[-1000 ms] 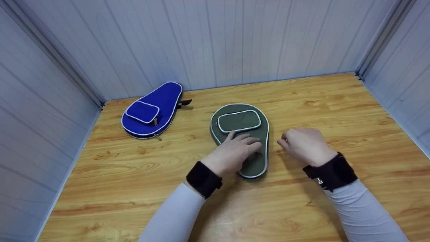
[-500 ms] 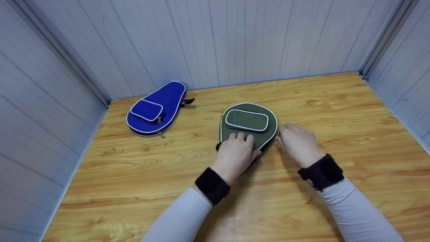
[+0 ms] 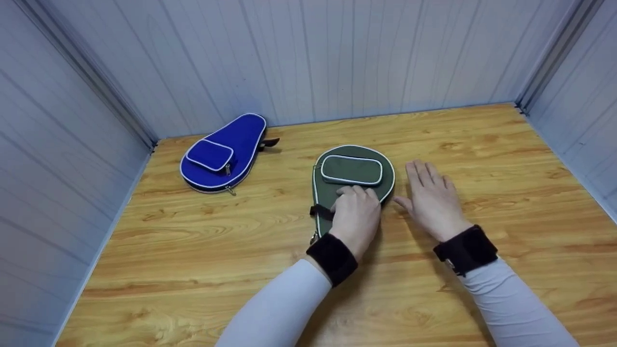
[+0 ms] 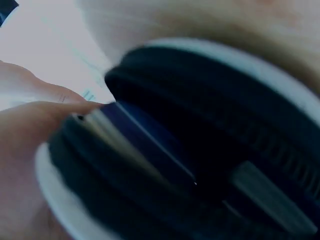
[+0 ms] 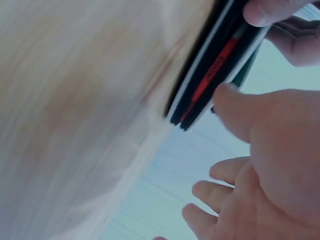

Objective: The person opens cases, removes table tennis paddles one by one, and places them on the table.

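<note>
A green table tennis paddle case [image 3: 328,193] with white piping lies on the table, its zipped pocket facing up. My left hand [image 3: 357,219] covers its narrow end and grips it with curled fingers. In the left wrist view the zip gapes, and inside shows a blue and beige striped piece like a paddle handle [image 4: 145,135], near my thumb [image 4: 30,125]. Through the side gap in the right wrist view runs a red edge [image 5: 212,72] with lettering. My right hand [image 3: 434,200] holds nothing; its fingers stretch out beside the case, thumb tip right at its edge.
A blue paddle case [image 3: 241,140] with a pocket and a black strap lies at the back left of the wooden table [image 3: 217,270]. Pale panel walls [image 3: 332,58] rise behind and at both sides. A black strap [image 3: 320,211] crosses the green case's left side.
The green case has turned, so its narrow end points more toward me and its strap shows. My left hand has curled over that end. My right fingers, curled before, have straightened.
</note>
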A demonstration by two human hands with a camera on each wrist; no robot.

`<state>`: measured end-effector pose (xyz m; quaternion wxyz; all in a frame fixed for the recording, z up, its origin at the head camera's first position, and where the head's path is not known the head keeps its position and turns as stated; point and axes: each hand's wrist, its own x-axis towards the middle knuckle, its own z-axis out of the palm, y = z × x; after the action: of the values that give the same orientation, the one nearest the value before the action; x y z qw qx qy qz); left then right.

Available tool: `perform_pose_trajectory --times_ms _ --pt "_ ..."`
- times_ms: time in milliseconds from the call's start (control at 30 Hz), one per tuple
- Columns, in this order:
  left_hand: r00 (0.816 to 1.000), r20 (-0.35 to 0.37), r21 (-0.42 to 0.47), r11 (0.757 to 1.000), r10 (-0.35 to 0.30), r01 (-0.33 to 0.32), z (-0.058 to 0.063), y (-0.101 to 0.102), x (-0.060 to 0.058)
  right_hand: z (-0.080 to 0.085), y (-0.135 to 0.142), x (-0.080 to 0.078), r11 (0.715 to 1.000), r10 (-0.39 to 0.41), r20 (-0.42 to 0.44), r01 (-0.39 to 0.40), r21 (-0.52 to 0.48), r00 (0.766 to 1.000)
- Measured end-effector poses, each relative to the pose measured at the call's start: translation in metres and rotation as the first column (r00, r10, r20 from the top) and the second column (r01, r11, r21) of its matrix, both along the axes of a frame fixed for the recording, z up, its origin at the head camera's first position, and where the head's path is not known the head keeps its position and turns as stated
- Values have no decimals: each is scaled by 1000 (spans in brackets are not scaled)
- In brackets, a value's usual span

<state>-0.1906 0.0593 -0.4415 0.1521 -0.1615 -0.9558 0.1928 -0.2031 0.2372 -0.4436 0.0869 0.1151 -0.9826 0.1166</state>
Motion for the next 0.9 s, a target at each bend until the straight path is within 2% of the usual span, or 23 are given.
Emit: perform_pose_trajectory --times_ms 233,533,700,900 --pt "1000 15 -30 999 24 -23 1 7 -5 -5 4 -2 999 -35 47 34 27 998" --pt "999 30 -27 999 32 -31 4 6 -8 -7 3 -3 1000 -22 90 23 -3 996" --pt "999 27 15 1000 17 -17 4 4 -10 -6 3 -3 1000 -16 104 15 11 994" --pt "1000 -7 115 993 -30 30 3 -3 -12 -4 0 -3 1000 -8 106 6 28 994"
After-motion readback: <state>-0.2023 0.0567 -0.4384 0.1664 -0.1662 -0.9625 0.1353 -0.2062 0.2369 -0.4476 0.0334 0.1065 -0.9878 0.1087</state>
